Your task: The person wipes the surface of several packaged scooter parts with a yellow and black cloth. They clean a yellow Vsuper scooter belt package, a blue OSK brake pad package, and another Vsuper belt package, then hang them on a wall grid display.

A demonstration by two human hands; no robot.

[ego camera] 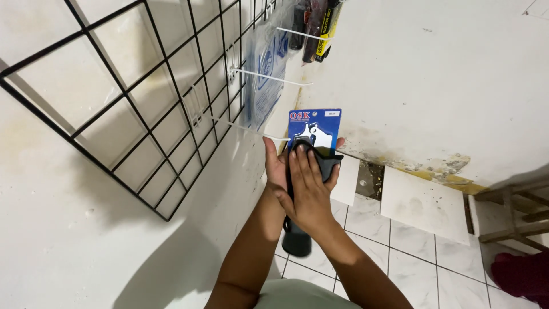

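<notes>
A blue card package (314, 121) with a white part under clear plastic is held up in front of the wall. My left hand (275, 167) grips it from behind and from its left edge. My right hand (309, 191) lies over the lower front of the package and presses a black cloth (327, 159) against it. A black end (296, 240), cloth or handle, hangs below my hands; I cannot tell which. The package's lower half is hidden by my hands.
A black wire grid panel (143, 114) hangs on the left wall with white hooks (269, 77) sticking out. Clear plastic bags (266, 74) and dark and yellow packages (317, 28) hang further up. White floor tiles (420, 206) lean on the stained wall; wooden furniture (514, 212) stands at right.
</notes>
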